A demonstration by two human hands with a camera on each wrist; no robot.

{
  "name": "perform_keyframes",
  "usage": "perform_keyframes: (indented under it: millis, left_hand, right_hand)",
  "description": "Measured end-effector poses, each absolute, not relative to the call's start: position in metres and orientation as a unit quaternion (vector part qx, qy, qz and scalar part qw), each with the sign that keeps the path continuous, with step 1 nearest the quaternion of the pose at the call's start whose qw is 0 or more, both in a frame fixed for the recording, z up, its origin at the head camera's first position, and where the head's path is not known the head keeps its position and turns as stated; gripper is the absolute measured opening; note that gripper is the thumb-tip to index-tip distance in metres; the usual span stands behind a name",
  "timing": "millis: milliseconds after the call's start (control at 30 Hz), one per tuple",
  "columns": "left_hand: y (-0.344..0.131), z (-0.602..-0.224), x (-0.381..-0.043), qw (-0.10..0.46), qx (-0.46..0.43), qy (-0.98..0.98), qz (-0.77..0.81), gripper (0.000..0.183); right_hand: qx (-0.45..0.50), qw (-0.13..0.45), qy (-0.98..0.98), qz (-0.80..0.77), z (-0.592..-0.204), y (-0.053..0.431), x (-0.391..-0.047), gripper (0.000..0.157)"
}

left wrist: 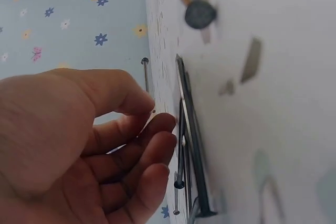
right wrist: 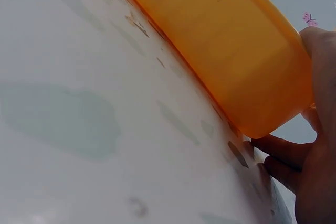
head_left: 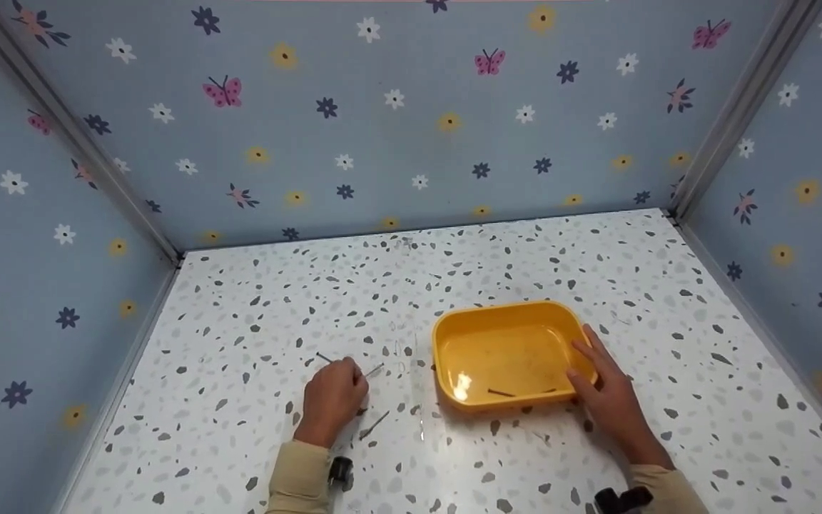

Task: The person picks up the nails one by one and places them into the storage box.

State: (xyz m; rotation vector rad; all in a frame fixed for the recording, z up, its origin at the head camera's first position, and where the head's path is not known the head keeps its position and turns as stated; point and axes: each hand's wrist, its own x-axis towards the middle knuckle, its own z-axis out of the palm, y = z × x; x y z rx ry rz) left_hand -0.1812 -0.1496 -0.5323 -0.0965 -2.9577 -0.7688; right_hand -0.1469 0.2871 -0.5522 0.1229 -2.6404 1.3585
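We judge the slim nails (left wrist: 192,135) beside the curled left hand (head_left: 332,395) stiff and light, best pinched mid-shank, though we cannot tell whether it pinches one.

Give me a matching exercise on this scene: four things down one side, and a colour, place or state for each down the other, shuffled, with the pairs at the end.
Things
1. tray
2. left hand
3. back wall
4. right hand

Descriptions
A. pale blue, printed with flowers and butterflies
B. holding the tray at its right-hand end
C. plain yellow, with no printed pattern
D. close beside loose nails that lie on the speckled tabletop

Right pairs
1-C
2-D
3-A
4-B
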Motion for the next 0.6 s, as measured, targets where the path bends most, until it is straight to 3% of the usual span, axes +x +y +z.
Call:
perform_keyframes:
  millis: [233,367,600]
  left_hand:
    - [-0.1458,-0.5333,-0.1795,0.065,-0.041,-0.965,-0.252,0.019]
    - [-0.1436,-0.5335,-0.1792,0.077,-0.046,-0.963,-0.252,0.006]
    - [-0.1425,-0.5314,-0.1774,0.083,-0.036,-0.962,-0.259,0.016]
  right_hand:
    - [0.055,0.097,-0.883,0.457,-0.5525,0.2881,-0.1464,0.054]
    - [0.055,0.098,-0.884,0.455,-0.5528,0.2881,-0.1455,0.053]
    - [0.053,0.097,-0.884,0.454,-0.5529,0.2886,-0.1462,0.052]
